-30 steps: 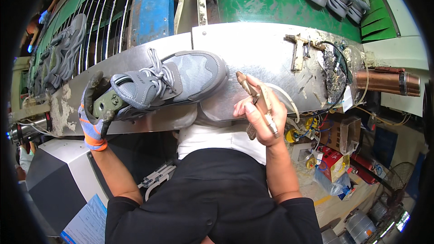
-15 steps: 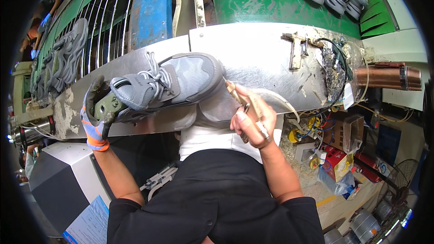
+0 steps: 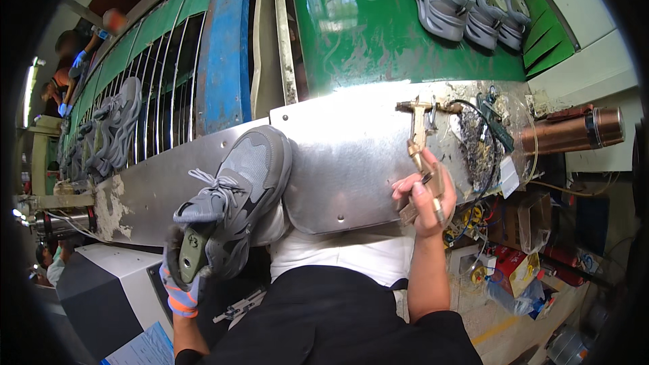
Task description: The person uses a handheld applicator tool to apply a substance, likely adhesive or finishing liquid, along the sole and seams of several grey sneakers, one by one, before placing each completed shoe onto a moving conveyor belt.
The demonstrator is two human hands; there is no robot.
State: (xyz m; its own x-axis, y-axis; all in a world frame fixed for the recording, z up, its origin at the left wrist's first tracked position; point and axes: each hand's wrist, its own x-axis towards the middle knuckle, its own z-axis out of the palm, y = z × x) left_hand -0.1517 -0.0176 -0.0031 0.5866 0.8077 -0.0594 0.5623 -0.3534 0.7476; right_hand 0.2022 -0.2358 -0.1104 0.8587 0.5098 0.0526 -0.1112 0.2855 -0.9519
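Left hand point(image 3: 182, 292) clamped on green last point(image 3: 192, 254) inside gray shoe point(image 3: 250, 176), right hand point(image 3: 426, 213) clamped around brass-toned spray gun point(image 3: 433, 179)

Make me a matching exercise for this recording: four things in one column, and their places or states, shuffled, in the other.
Things:
1. Laced grey shoe
2. Brass-coloured tool nearest the person
3. Green surface
4. Copper-coloured cylinder

Places or states:
A. Beneath the grey shoes at upper right
B. In the bare right hand
C. At the right-hand end of the metal bench
D. Tilted, toe up and heel end toward the gloved left hand

Right pairs: 1-D, 2-B, 3-A, 4-C
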